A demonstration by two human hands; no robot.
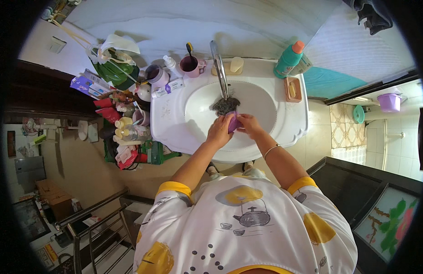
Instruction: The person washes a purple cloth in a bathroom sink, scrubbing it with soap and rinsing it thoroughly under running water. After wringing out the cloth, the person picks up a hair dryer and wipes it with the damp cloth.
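Both my hands are over the white oval washbasin (197, 107), below the chrome tap (219, 68). A small purple item (232, 122) is between them; its kind is not clear. My left hand (220, 131) has its fingers closed on the purple item's left side. My right hand (250, 125), with a bangle at the wrist, pinches it from the right. Just beyond my fingertips, beneath the spout, is a dark grey, bristly-looking mass (225, 106). Whether it joins the purple item cannot be made out.
Along the counter's back stand a pink mug (189, 66) with a toothbrush, a white pump bottle (173, 66) and a toothpaste box (168, 88). At the right are a teal bottle (289, 59) and a soap dish (293, 89). Bottles and bags crowd the left side; a metal railing (99, 219) is lower left.
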